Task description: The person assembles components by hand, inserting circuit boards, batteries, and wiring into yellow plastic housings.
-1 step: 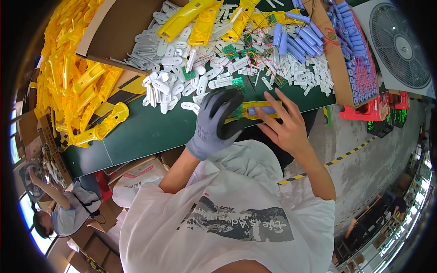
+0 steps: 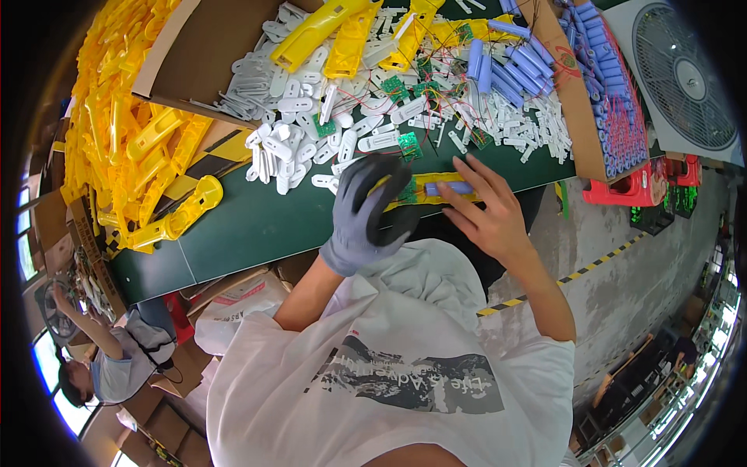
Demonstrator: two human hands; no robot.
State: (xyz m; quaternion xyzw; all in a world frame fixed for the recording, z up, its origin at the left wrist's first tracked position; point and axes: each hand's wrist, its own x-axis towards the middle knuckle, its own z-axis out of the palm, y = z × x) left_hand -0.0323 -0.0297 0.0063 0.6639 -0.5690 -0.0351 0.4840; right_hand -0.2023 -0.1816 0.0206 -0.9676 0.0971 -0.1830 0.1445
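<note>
A yellow plastic casing [image 2: 426,200] lies at the near edge of the green table, its open side up. Inside it sits a blue cylindrical battery cell [image 2: 451,188], with a bit of green circuit board to its left. My left hand [image 2: 369,208], in a grey glove with black fingers, curls round the casing's left end and hides it. My right hand [image 2: 495,212] is bare, its fingers stretched and apart. Its index fingertip rests at the cell and its thumb is near the casing's front side.
White plastic parts [image 2: 292,148], wired green boards [image 2: 394,89] and loose blue cells [image 2: 523,68] cover the table's far part. Yellow casings [image 2: 128,124] are heaped at left beside a cardboard box [image 2: 191,54]. A carton of cells [image 2: 618,101] and a fan [image 2: 689,78] stand at right.
The gloved fingers of my left hand have shifted slightly at the casing's left end. My right hand, the casing and the cell are nearly unmoved.
</note>
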